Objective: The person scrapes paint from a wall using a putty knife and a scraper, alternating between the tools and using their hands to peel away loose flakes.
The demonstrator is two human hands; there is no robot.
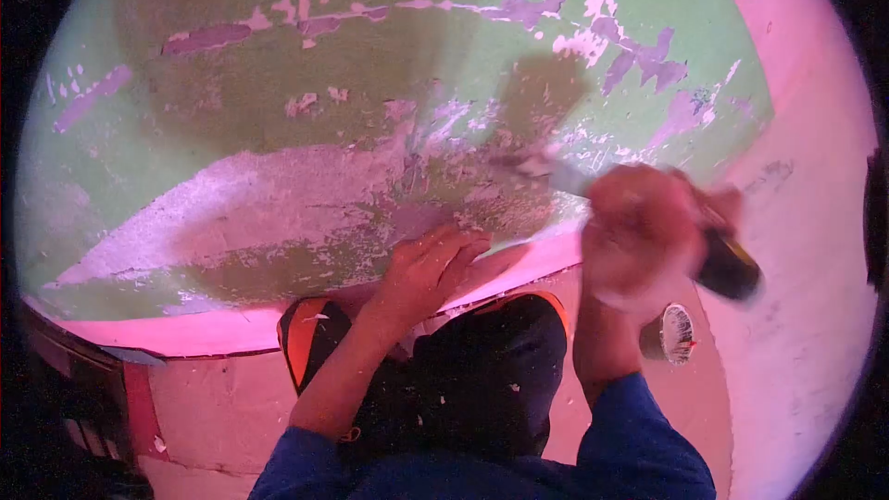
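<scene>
Head view, sole entry; landmark: the green-painted surface (278, 116).
- Scraper (732, 267), dark-handled, blurred: over the landmark's lower right, its blade directed left toward the flaked patch (278, 187) in the landmark's lower middle.
- Right hand (648, 231): before the landmark's lower right; fingers apparently closed around the scraper, exact grip blurred.
- Left hand (431, 268): at the landmark's lower edge, apparently resting there; fingers loosely extended, slightly apart, no held item visible.
- Pink strip (204, 336): along the landmark's lower edge.
- Round speckled object (679, 333): below the landmark's right part, kind uncertain.
- Step, as judged: scraping loose coating. Next move, as judged: calls for a low blade angle beneath a raised flake edge, the left hand clear of its path.
</scene>
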